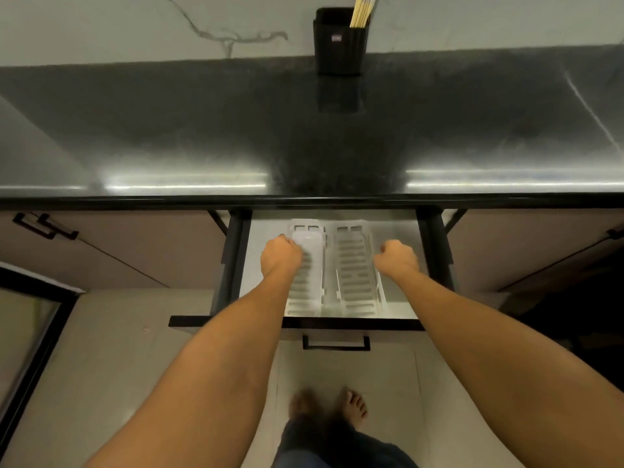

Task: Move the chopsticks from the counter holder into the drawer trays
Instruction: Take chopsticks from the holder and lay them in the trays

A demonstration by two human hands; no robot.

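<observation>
Starting only: I see chopsticks (359, 11) in holder (337, 45) behind drawer (337, 322); trays (354, 265) inside empty. Left hand (280, 255) grips left tray (304, 292); right hand (398, 256) curled, grasp unclear.

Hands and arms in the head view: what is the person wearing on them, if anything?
Nothing shows: left forearm and right forearm are bare to the frame edge, no sleeves; left hand and right hand have no gloves. Neither wrist has a watch or band.

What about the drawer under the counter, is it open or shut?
Open. The drawer is pulled out past the counter edge, and its slotted trays show inside.
</observation>
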